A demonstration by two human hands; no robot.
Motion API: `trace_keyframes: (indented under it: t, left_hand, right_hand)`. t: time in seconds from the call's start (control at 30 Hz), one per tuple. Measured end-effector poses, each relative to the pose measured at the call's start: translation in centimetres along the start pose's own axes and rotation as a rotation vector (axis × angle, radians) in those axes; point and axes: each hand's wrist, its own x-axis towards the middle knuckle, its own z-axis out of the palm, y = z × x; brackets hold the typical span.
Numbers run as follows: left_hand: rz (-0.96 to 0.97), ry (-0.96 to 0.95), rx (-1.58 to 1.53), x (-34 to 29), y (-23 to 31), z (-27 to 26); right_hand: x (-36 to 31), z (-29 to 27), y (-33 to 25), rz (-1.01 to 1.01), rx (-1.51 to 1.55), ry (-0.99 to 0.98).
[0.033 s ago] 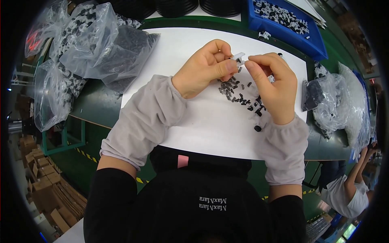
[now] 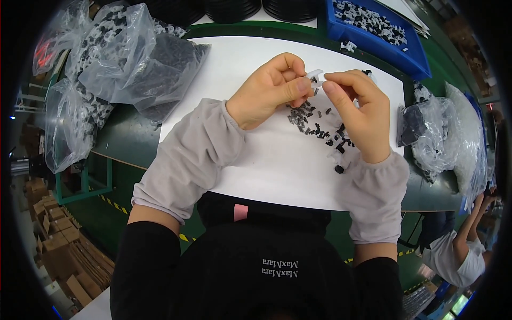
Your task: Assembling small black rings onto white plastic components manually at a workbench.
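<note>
Between the thumb and fingertips of my left hand point(image 2: 272, 88) is a small white plastic clip-like part point(image 2: 316, 73), with a dark bit on its underside. Facing it from the other side, my right hand point(image 2: 364, 109) has its thumb and forefinger drawn together in a pinch by the part's right end. Whatever lies between those two fingertips is too small to make out. Under the hands, small dark grey pieces point(image 2: 302, 114) are scattered on the white work sheet point(image 2: 250, 173). Black and white pieces point(image 2: 337, 140) lie close to my right wrist, partly covered by that hand.
At the left, clear plastic bags point(image 2: 120, 58) are filled with white and black parts. A blue bin point(image 2: 335, 26) of similar parts stands at the far right, one loose white part point(image 2: 348, 46) beside it. More bags point(image 2: 440, 130) sit right of the sheet. A co-worker's arm point(image 2: 469, 229) shows lower right.
My right hand and its sleeve have shifted very slightly to the right. The left hand keeps the white part in almost the same place.
</note>
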Motion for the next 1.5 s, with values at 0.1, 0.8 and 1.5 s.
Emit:
trace_keyframes:
  t: [0.1, 0.8, 1.5]
  left_hand:
    - [-0.034, -0.029, 0.041, 0.0, 0.1, 0.2]
    - [-0.069, 0.25, 0.219, 0.3, 0.2, 0.3]
    - [-0.005, 0.168, 0.365, 0.4, -0.5, 0.5]
  right_hand:
    - [0.0, -0.2, 0.3, 0.162, 0.305, -0.103]
    - [2.9, -4.6, 9.2, 0.326, -0.659, 0.032]
    - [1.1, 0.9, 1.7, 0.056, 0.067, -0.046]
